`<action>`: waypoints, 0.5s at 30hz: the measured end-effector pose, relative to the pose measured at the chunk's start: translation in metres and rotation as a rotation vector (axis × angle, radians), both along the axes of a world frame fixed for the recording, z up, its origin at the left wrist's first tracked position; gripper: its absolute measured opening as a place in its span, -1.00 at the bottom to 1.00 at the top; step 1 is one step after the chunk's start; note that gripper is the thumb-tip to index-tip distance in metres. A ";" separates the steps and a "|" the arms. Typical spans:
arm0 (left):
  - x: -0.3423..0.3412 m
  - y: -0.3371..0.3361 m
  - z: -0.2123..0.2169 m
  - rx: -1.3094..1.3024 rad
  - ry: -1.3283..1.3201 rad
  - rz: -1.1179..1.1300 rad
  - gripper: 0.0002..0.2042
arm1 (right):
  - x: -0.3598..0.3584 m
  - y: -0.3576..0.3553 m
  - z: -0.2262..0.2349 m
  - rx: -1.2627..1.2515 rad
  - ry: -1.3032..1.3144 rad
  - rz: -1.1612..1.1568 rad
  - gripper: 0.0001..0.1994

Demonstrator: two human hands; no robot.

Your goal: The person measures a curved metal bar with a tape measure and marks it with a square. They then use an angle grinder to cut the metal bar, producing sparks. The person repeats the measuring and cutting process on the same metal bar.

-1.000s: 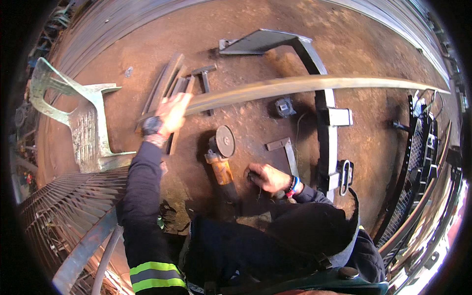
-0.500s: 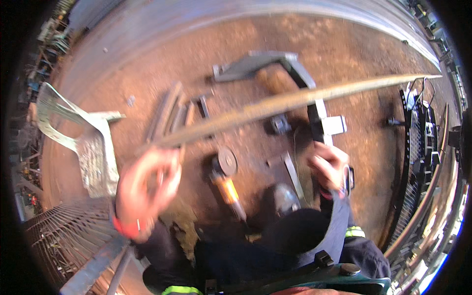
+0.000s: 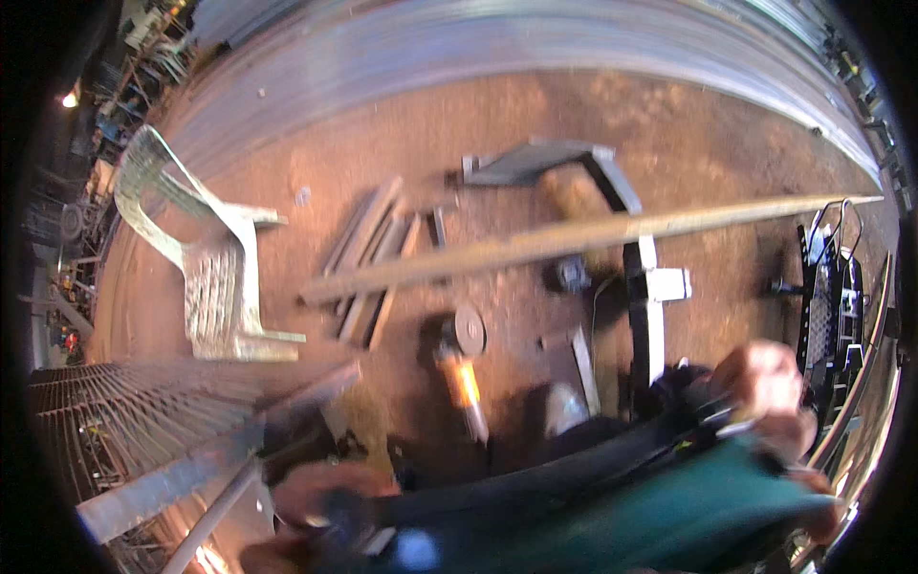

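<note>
We have let go of the long bar (image 3: 574, 244): it lies across the dirt floor (image 3: 402, 143) over the black frame (image 3: 636, 277). Our left hand (image 3: 325, 493) has dropped low beside the grating (image 3: 124, 411), our right hand (image 3: 765, 383) is pulled back; both blur, so we cannot tell how their fingers stand. The grinder (image 3: 461, 368) lies untouched between them.

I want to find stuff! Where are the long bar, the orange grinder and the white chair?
long bar (image 3: 593, 236), head view, middle of its length
orange grinder (image 3: 466, 383), head view, orange body
white chair (image 3: 215, 277), head view, seat
</note>
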State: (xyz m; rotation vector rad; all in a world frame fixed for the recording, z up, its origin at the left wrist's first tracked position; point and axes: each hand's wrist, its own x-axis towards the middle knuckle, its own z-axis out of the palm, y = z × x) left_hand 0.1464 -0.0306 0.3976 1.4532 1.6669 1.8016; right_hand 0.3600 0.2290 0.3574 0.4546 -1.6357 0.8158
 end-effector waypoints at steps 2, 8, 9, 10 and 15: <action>-0.003 -0.013 -0.014 0.023 -0.059 0.042 -0.60 | -0.013 -0.002 0.004 -0.042 -0.050 0.035 -0.68; 0.019 -0.025 -0.012 0.011 -0.079 0.106 -0.55 | -0.018 -0.002 -0.013 -0.161 -0.057 0.125 -0.72; 0.010 -0.028 -0.007 -0.003 -0.079 0.094 -0.54 | -0.023 -0.010 -0.016 -0.190 -0.051 0.113 -0.72; 0.011 -0.026 -0.010 0.008 -0.090 0.088 -0.53 | -0.020 -0.001 -0.010 -0.192 -0.060 0.095 -0.72; 0.008 -0.024 -0.023 0.006 -0.150 0.068 -0.48 | -0.024 -0.010 -0.025 -0.271 -0.049 0.141 -0.75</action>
